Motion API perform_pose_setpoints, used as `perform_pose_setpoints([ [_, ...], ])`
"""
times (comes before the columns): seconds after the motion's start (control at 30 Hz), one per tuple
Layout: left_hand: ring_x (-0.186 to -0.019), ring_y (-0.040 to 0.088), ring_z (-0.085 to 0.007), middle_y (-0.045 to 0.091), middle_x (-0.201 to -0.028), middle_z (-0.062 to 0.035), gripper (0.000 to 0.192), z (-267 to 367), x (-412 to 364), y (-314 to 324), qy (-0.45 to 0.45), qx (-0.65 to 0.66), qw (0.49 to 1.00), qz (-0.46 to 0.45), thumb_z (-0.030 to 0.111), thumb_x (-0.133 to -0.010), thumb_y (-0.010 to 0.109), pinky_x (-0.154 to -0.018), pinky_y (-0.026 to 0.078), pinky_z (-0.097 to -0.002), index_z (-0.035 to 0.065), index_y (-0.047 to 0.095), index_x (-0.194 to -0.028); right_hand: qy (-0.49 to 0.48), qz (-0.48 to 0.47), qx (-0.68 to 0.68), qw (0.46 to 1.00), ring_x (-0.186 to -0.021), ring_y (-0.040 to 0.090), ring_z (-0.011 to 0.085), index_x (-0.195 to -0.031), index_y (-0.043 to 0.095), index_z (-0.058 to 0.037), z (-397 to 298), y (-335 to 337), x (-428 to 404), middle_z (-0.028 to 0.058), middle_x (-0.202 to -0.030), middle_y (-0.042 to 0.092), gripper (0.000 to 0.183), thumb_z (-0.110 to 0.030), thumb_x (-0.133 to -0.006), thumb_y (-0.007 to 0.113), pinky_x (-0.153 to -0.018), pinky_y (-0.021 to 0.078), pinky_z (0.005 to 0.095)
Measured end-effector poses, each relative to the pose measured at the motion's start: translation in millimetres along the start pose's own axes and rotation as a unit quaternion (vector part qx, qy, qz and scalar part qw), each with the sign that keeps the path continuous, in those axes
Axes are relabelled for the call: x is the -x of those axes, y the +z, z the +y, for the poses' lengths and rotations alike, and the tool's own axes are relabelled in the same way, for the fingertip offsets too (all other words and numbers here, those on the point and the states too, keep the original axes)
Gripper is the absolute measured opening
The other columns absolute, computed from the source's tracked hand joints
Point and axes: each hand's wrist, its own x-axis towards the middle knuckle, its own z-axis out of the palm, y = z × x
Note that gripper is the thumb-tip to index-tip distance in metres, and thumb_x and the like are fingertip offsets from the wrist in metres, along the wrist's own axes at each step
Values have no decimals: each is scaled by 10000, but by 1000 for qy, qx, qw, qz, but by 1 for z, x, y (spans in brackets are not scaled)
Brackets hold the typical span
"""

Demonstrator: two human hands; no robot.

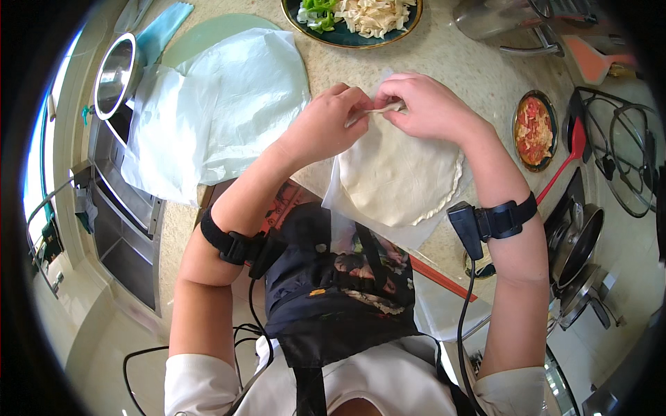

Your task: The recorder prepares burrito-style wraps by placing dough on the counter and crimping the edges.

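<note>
A round, pale sheet of dough (400, 171) lies on translucent white paper or film (346, 205) in front of me. Its right and lower right rim is crimped in small pleats. At its far edge, my left hand (333, 122) pinches the dough rim between thumb and fingers. Close beside it on the right, my right hand (416, 104) pinches the same rim, with a narrow folded strip of dough showing between the two hands. The fingertips are partly hidden by the curled fingers.
Crinkled film (244, 99) covers a round green mat (223, 23) at left. Beyond the dough stands a dark plate (359, 44) with chopped greens and pale shreds. A dish of red and yellow food (535, 130) and a red utensil (576, 138) are at right. A metal bowl (115, 75) stands beside the sink (125, 249).
</note>
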Motion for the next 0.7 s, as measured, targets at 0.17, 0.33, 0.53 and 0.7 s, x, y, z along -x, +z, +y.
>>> perform_pose_setpoints([
  [0.17,-885,689,-281,689,-963,-153,240,5,4,2,-14,-54,998,12,149,-890,695,-807,555,-366,6,669,-1081,-47,-26,29,998,-949,648,316,-998,713,-40,2,-2,-6,124,-961,699,187,-114,-827,696,-840,518,407],
  [0.33,-873,672,-323,686,-890,-137,215,7,7,10,-28,-62,996,61,156,-817,699,-801,544,-415,33,686,-992,-100,-12,58,993,-924,649,314,-926,720,-47,5,0,-10,111,-915,696,145,-145,-819,706,-810,523,423],
  [0.53,-852,692,-274,701,-942,-131,217,16,6,8,-57,-107,991,59,159,-856,716,-792,552,-365,25,694,-1025,-147,-9,84,986,-917,638,282,-887,720,-59,9,1,-15,81,-880,670,122,-161,-820,707,-786,530,409],
  [0.7,-814,687,-241,687,-915,-111,186,8,10,8,-42,-42,995,79,135,-871,708,-763,551,-347,23,690,-1018,-220,30,111,969,-904,641,246,-839,705,-88,14,4,-11,39,-867,655,83,-167,-813,694,-756,544,392],
])
